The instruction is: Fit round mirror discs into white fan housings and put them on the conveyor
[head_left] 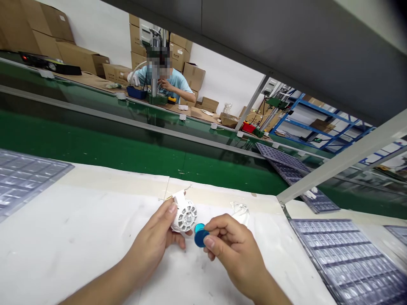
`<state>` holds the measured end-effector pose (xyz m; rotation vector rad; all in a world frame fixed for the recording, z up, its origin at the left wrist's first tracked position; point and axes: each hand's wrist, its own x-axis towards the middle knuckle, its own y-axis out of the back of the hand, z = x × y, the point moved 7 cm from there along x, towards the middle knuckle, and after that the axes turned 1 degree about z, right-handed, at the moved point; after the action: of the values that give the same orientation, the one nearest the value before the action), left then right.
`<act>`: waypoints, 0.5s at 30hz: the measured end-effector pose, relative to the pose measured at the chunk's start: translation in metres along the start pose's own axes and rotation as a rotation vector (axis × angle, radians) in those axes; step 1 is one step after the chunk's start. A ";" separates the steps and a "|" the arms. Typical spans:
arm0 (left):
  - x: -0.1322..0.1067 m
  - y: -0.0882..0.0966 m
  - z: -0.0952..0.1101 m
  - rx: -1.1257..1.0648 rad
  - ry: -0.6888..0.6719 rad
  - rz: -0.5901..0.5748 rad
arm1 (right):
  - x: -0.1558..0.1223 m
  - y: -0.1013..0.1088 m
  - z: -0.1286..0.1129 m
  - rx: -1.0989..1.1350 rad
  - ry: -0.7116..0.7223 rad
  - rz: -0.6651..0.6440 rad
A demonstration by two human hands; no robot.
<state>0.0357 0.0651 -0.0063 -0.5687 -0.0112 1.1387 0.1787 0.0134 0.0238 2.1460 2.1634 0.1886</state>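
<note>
My left hand (162,233) is closed around a round white plastic housing (187,215) with slotted vents on its face and thin wires at its top. Close to its right side, my right hand (230,243) pinches blue discs (201,237) between thumb and fingers. Two of them show, one darker and in front, one brighter teal behind. A small gap separates the discs from the housing. Both hands are above the white tabletop (104,237).
Clear plastic trays with compartments lie at left (28,178) and right (352,258). A small clear bag (241,212) lies behind my right hand. Beyond the table runs a green conveyor (127,148). A metal post (337,156) rises at right. Across the belt a person (178,82) sits by a press.
</note>
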 end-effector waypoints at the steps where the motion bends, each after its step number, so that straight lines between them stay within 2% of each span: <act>1: -0.001 -0.001 0.000 0.010 -0.003 -0.013 | -0.001 -0.002 -0.004 -0.012 0.067 0.022; 4: -0.002 -0.004 -0.003 0.043 0.012 -0.037 | -0.003 -0.008 -0.015 -0.164 0.270 0.093; 6: -0.003 -0.004 -0.007 0.071 0.041 -0.028 | -0.004 -0.009 -0.017 -0.265 0.332 0.141; 11: -0.006 -0.005 -0.009 0.131 0.055 -0.007 | -0.002 -0.007 -0.016 -0.354 0.354 0.185; 15: -0.007 -0.007 -0.008 0.169 0.037 -0.046 | -0.002 -0.008 -0.018 -0.366 0.342 0.196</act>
<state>0.0411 0.0540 -0.0078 -0.4372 0.1022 1.0727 0.1682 0.0109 0.0399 2.2217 1.8672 0.9483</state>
